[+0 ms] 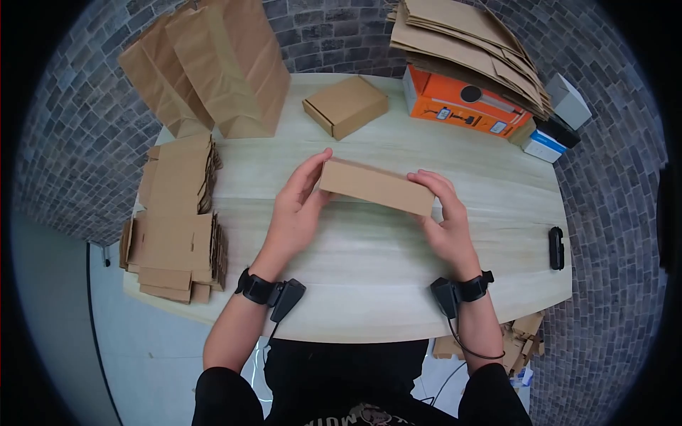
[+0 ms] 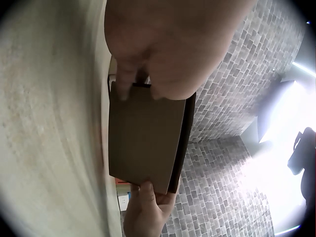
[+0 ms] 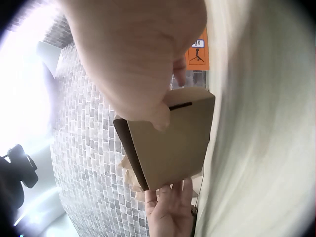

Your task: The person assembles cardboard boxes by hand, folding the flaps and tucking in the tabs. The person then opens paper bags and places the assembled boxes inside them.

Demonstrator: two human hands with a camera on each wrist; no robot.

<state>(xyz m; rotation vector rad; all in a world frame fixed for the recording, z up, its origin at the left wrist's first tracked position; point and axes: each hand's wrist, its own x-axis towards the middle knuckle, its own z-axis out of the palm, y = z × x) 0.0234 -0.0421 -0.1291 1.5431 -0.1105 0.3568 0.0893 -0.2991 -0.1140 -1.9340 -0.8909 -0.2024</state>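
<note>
A brown cardboard box (image 1: 376,187) is held between both hands over the middle of the table, one long side facing the person. My left hand (image 1: 297,211) grips its left end, the thumb in front and fingers reaching round behind. At the other end my right hand (image 1: 449,221) holds on in the same way, thumb low on the near side. The left wrist view shows the box's broad face (image 2: 143,136) with a dark gap along one edge. A dark slot by the right thumb shows on the box (image 3: 180,136) in the right wrist view.
A closed cardboard box (image 1: 352,103) lies behind the hands. Flattened cardboard (image 1: 177,241) is stacked at the left, below tall paper bags (image 1: 238,78). An orange box (image 1: 455,106) under more cardboard sheets (image 1: 469,42) stands back right. A black object (image 1: 556,248) lies near the right edge.
</note>
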